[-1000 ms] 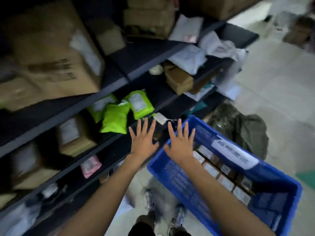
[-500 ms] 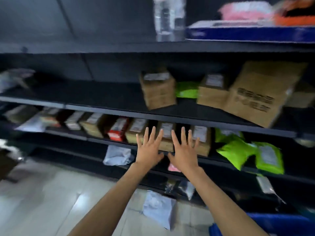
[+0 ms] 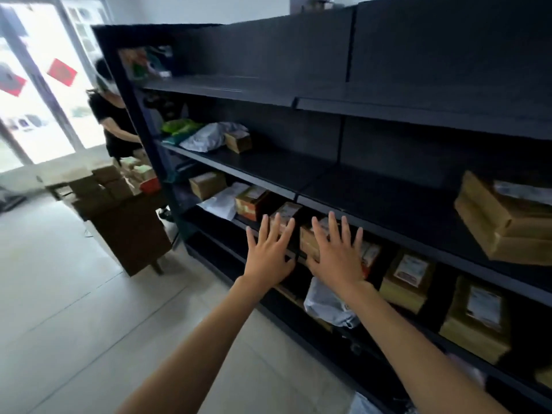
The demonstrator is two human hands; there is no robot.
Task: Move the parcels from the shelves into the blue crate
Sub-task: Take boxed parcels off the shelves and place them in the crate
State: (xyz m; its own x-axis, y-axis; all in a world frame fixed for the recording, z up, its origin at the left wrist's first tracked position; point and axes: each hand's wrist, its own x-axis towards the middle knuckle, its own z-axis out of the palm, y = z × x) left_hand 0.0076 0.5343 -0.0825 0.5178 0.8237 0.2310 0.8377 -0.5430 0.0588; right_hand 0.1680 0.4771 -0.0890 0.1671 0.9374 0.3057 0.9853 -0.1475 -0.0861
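Note:
Both my hands are stretched out flat, fingers spread, in front of a black shelf unit (image 3: 295, 191). My left hand (image 3: 270, 251) and my right hand (image 3: 336, 253) hold nothing. Just behind them, on a lower shelf, stands a row of small cardboard parcels: one behind my right hand (image 3: 309, 242), an orange-printed one (image 3: 249, 201), a brown box (image 3: 207, 183) and labelled boxes (image 3: 409, 279) to the right. A grey poly mailer (image 3: 327, 304) lies on the shelf below my right wrist. The blue crate is out of view.
A person in black (image 3: 115, 124) stands at the unit's left end beside a wooden table (image 3: 131, 231) stacked with boxes. Larger cardboard boxes (image 3: 501, 216) sit on the middle shelf at right; mailers and a small box (image 3: 215, 135) lie further up. Tiled floor (image 3: 74, 309) lies to the left.
My view has swung left, from the blue crate to the left end of the shelves. Both hands stay open and spread in front of me, holding nothing.

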